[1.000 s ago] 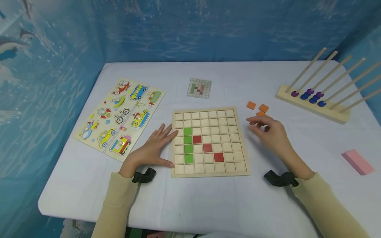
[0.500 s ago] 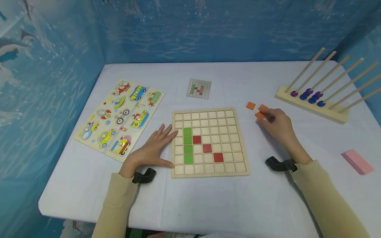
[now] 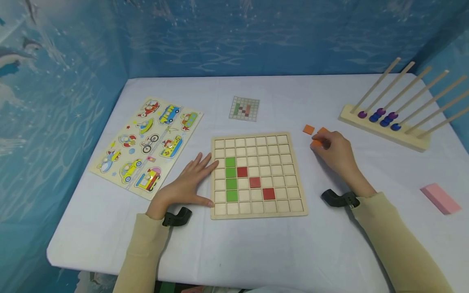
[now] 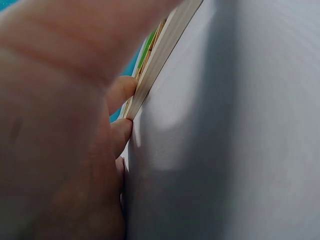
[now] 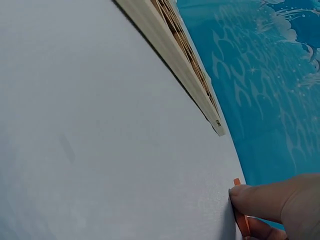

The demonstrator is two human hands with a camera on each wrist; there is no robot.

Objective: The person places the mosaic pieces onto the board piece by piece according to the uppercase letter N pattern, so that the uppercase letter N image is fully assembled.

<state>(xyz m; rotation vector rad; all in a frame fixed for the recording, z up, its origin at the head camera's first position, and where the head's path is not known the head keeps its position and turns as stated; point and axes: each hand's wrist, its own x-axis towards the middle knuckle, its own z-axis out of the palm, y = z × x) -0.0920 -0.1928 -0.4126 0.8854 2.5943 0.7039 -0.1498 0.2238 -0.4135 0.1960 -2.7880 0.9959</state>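
Observation:
My left hand (image 3: 187, 185) lies with fingers spread along the left edge of the wooden grid board (image 3: 256, 216), fingertips and thumb touching its frame. Green tiles (image 3: 231, 173) form a column in the board, and red tiles (image 3: 255, 182) step down diagonally to the right. Right of the board, my right hand (image 3: 337, 152) pinches an orange square tile (image 3: 316, 143) between thumb and fingers. That orange tile (image 5: 242, 222) also shows beside the thumb in the right wrist view. Another orange tile (image 3: 308, 129) lies just beyond, and a third is partly hidden by the fingers.
A small pattern card (image 3: 244, 108) lies behind the board. To the left is a vehicle picture puzzle (image 3: 148, 142). A wooden peg rack with beads (image 3: 384, 130) stands at back right, and a pink block (image 3: 440, 199) lies at far right.
My right hand has moved up to the orange tiles and now pinches the nearest one, tilting it up from the table. My left hand stays at the board's edge.

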